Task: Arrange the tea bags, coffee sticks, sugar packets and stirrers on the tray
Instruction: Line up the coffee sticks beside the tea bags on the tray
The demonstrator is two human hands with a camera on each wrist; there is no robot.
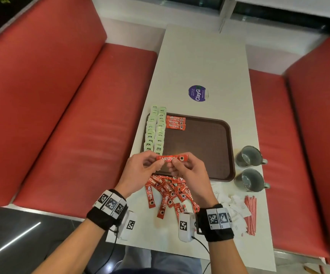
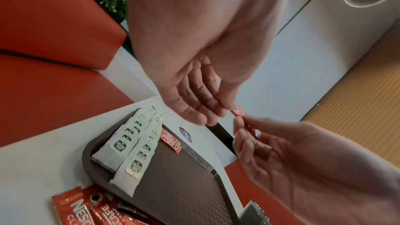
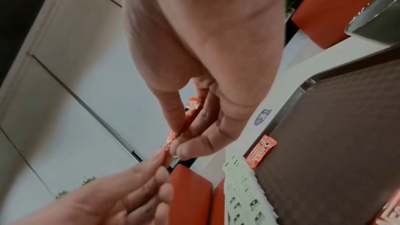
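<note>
Both hands hold one red coffee stick level above the near edge of the brown tray. My left hand pinches its left end and my right hand pinches it right of the middle. The right wrist view shows the stick between thumb and fingers. Two columns of green tea bags line the tray's left side, with three coffee sticks beside them at the far end. A loose pile of coffee sticks lies on the table under my hands. White sugar packets and red-striped stirrers lie at the near right.
Two grey cups stand right of the tray near the table's right edge. A round purple sticker sits on the white table beyond the tray. Red bench seats flank both sides.
</note>
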